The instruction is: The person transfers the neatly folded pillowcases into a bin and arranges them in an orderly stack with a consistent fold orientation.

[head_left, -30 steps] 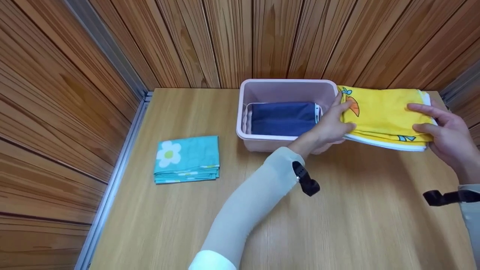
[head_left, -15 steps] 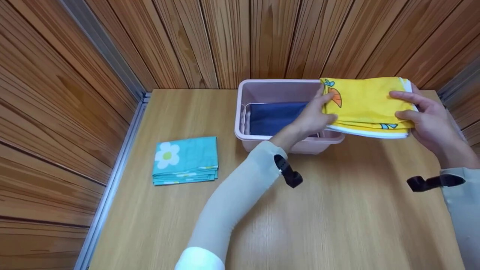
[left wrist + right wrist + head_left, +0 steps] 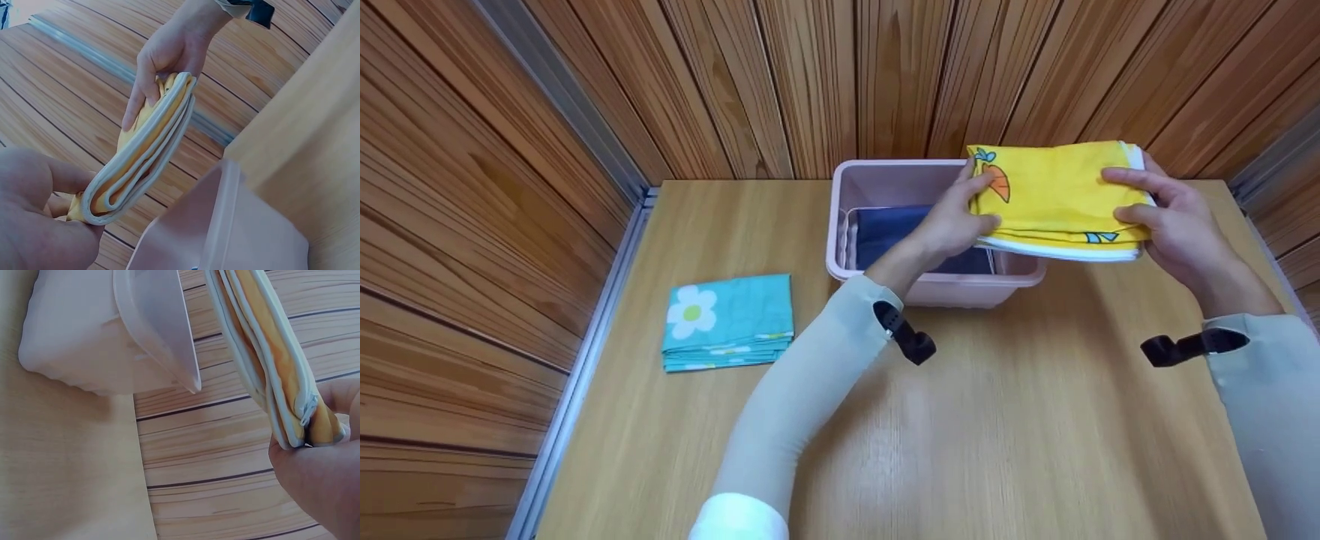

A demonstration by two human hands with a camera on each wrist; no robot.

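**Head view: a yellow cloth [image 3: 1054, 187] being held above a bin [image 3: 960, 292]**

The left hand [image 3: 952, 217] is gripping one end of the folded cloth and the right hand [image 3: 1177, 221] is gripping the other; this two-ended hold is probably stopping the layers from slipping apart and the soft middle from sagging. The cloth is hanging nearly level over the bin's right end and jutting past it; the left wrist view is showing it apart from the rim. A zip [image 3: 307, 410] is showing at its right end. Below, a navy bundle [image 3: 885, 225] is lying flat in the bin, partly hidden. The bin is standing upright on the desk [image 3: 975, 450], near the wall [image 3: 900, 75], seemingly leaving the front free for the arms. Farther left, a teal cloth [image 3: 742, 311] is resting folded, its folds likely making it compact.
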